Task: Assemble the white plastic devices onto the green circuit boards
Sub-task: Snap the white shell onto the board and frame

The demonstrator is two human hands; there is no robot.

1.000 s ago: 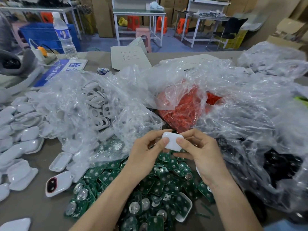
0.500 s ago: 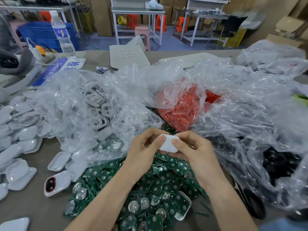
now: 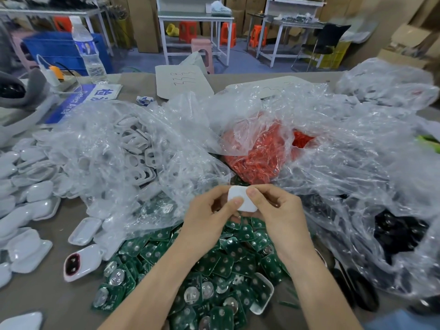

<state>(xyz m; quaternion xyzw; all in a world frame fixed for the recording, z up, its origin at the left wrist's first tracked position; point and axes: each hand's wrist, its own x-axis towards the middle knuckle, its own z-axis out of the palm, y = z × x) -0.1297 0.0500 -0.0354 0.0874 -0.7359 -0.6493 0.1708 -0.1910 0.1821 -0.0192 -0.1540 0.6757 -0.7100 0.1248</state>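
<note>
Head view, the only one we have: our left hand (image 3: pixel 209 213) and right hand (image 3: pixel 277 211) meet over the heap of green circuit boards (image 3: pixel 214 265), w/ one white plastic device (image 3: pixel 241 198) pinched between them. Both hands are curled, thumbs pressing on its smooth top face, other fingers tucked under it. We can't tell whether a board already sits beneath the shell; the underside is hidden.

We judge the step as the press-fit itself, shell being squeezed closed or seated. Next move prob. calls for even pressure round the edges, then setting the piece aside w/ the white shells (image 3: pixel 26 198) at left and taking another board from the heap.

Clear bags (image 3: pixel 133 148) lie just beyond the hands; one holds red parts (image 3: pixel 259 153).
</note>
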